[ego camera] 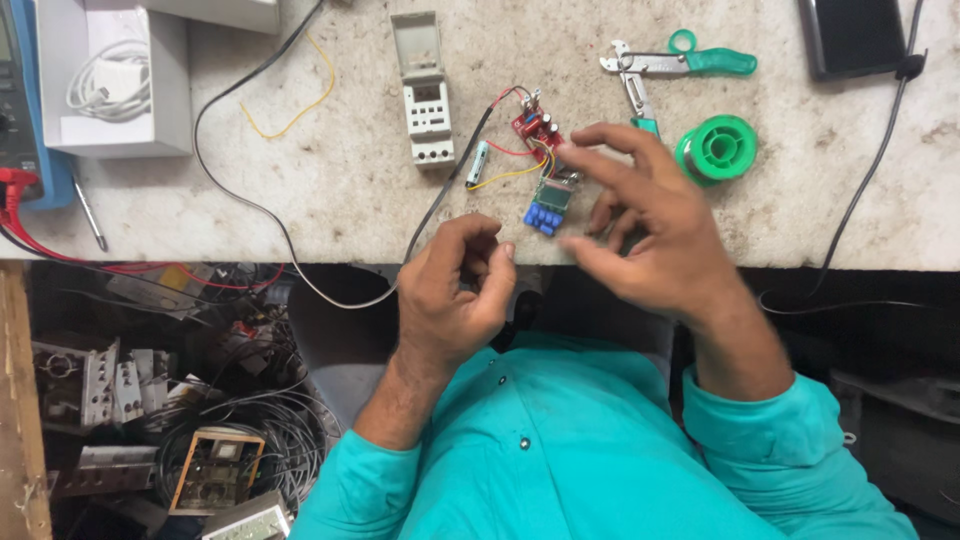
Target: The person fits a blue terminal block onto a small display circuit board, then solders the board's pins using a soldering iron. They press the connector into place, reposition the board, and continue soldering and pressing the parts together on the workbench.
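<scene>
Hands over small circuit boards at the bench (300, 200) edge.

Nearest, left hand (455, 290) curled loosely, grip closed on nothing visible; right hand (640, 225) spread, fingers apart, hovering over blue board (548, 208) wired to red board (535, 125). Beyond: grey timer (425, 100), green-handled cutters (665, 70), solder spool (717, 148). Probably positioning; steady pinch needed.

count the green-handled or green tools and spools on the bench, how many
2: the green-handled pliers lie at the top right of the bench, and the green solder spool sits just below them, beside the right hand.
</scene>
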